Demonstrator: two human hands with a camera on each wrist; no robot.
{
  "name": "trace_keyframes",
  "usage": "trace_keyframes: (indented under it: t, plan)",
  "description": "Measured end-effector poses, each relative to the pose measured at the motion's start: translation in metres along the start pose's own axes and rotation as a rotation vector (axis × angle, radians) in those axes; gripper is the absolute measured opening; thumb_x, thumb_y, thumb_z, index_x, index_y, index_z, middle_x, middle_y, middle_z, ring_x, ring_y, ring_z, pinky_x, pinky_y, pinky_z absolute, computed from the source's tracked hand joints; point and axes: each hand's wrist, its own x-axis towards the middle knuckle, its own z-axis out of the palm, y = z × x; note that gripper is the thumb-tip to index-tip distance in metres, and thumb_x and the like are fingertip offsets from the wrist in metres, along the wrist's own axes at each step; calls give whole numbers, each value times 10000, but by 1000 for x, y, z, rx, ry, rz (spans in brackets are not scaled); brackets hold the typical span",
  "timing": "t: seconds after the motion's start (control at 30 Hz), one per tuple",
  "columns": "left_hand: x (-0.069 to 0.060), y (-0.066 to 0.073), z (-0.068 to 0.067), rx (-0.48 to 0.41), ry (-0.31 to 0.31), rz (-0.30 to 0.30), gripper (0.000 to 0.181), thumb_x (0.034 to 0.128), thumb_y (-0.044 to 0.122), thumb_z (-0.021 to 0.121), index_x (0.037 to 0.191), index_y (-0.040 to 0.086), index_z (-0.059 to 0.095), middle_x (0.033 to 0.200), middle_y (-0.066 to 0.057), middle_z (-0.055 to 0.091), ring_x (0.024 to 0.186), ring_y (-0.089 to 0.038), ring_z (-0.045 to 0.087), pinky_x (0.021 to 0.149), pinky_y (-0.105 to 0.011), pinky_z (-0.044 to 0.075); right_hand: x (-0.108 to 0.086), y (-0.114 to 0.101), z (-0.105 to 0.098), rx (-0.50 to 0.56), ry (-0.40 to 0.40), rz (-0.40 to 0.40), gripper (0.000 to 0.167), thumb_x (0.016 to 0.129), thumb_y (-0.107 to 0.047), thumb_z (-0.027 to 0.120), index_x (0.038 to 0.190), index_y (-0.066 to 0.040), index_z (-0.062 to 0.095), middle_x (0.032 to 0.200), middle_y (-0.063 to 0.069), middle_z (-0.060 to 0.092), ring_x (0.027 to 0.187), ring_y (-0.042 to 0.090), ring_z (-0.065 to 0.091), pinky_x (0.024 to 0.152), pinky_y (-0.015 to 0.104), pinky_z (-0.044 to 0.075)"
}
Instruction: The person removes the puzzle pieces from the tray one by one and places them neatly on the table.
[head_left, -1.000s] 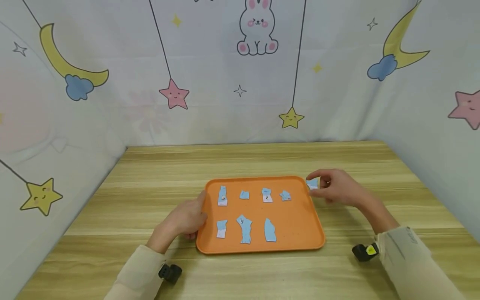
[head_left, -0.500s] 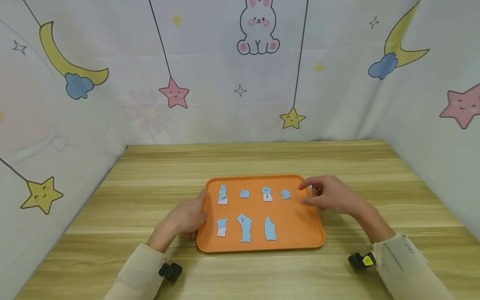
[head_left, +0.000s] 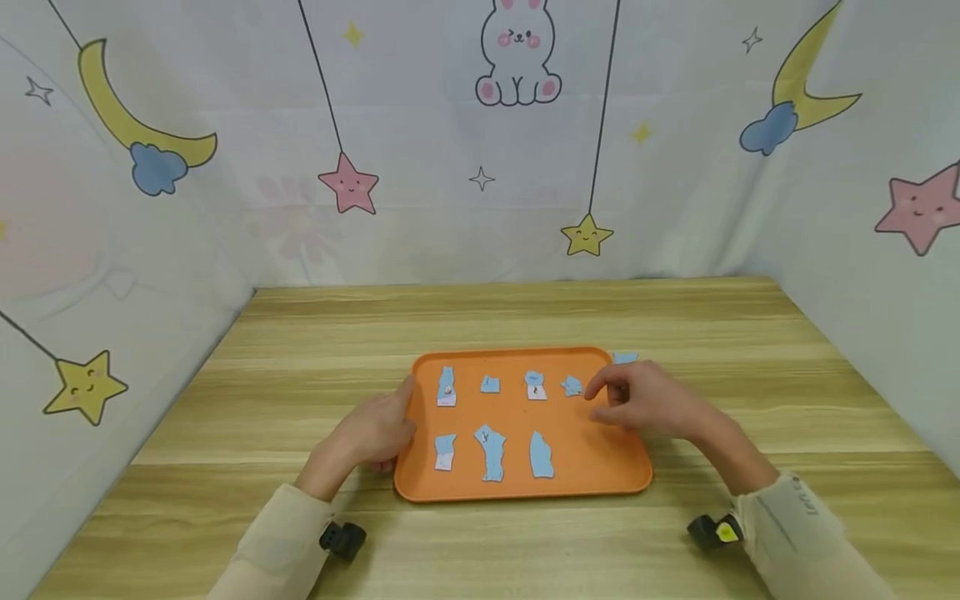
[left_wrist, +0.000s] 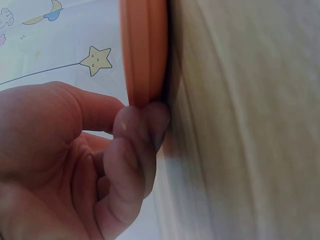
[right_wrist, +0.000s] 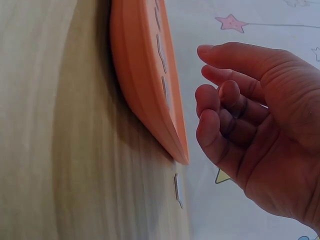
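Evidently, left hand (head_left: 373, 429) holds while right hand (head_left: 656, 402) hangs free

From where I stand, the left grip is closed on the left edge of the orange tray (head_left: 600, 467). The left wrist view shows curled fingers against its rim, presumably so that it cannot slide on the wooden tabletop (head_left: 360, 333). The right grip is half open, thumb and forefinger curved apart with nothing between them. Its fingertips hang over the tray's right side, near a ragged piece (head_left: 572, 386); the right wrist view shows them clear of the surface.

Seven thin blue pieces lie flat on the tray in two loose rows. The far row runs from a tall strip (head_left: 446, 387) through a small squarish piece (head_left: 490, 385) and a pink-footed piece (head_left: 536, 387) to the ragged one. Nearer the person lie a short piece (head_left: 444, 452), a long forked piece (head_left: 492, 457) and a smooth-sided piece (head_left: 541, 457). None touches another, which I take as a way of keeping each shape easy to tell apart. An eighth piece (head_left: 625, 357) rests on the tabletop, just beyond the tray's far right corner.

As for lettering, dark marks on the right sleeve (head_left: 802, 525) could be handwriting, too small to read. I can make out no brand.
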Motion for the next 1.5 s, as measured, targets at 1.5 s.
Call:
trace_keyframes:
  t: [1.5]
  plan:
    - [1,-5,2,30,-5,-4,727,1036,73,451,1684,-9,132,613,-81,633,429,-153,588,436,-280,478,2,-35,52,-122,-152,-70,430,850,-231,853,1234,-91,719,744,-104,545,676,33,498,682,230,446]
